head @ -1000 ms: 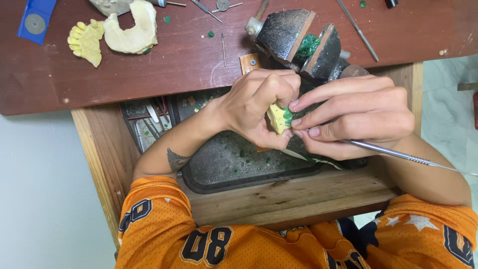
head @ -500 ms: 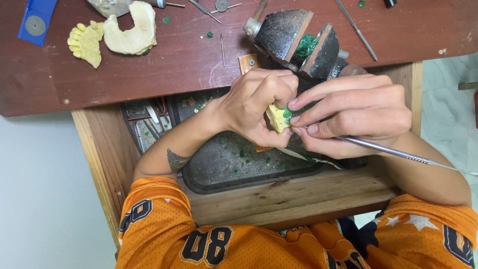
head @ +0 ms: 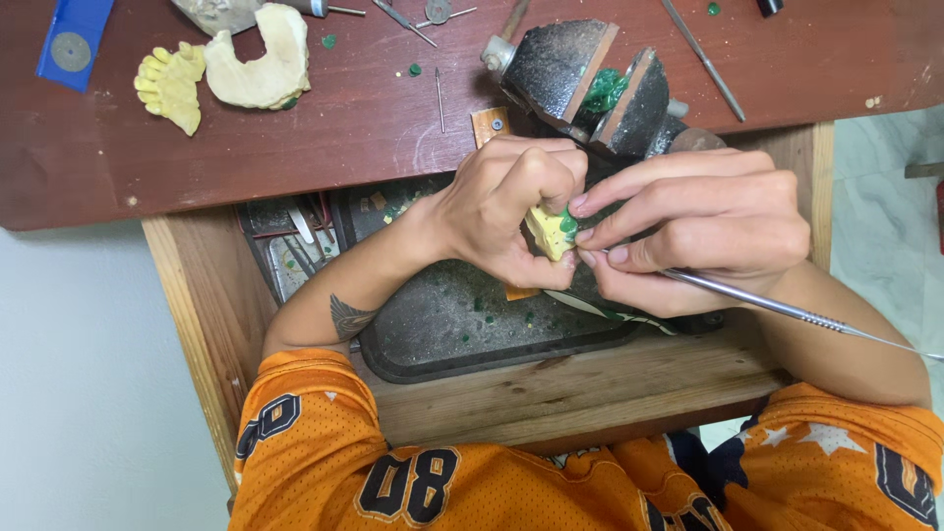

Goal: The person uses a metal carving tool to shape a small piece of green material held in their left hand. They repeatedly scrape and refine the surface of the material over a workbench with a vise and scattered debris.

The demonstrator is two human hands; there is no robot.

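My left hand (head: 506, 202) grips a small yellow plaster tooth model (head: 547, 233) with a dab of green wax (head: 568, 223) on it, held over a dark tray (head: 442, 339) in an open wooden drawer. My right hand (head: 703, 231) holds a thin metal carving tool (head: 787, 310); its shaft runs out to the right, its tip is hidden under my fingers at the wax. Both hands touch at the model.
A dark metal vise (head: 590, 84) with green wax in its jaws stands on the reddish-brown bench (head: 393, 118). Yellow and cream plaster dental casts (head: 231, 74) lie at the left, a blue card (head: 71, 44) beside them. Loose burs and metal tools (head: 703, 59) lie on the bench.
Both hands have stayed almost still at the model; the fingers have shifted only slightly.
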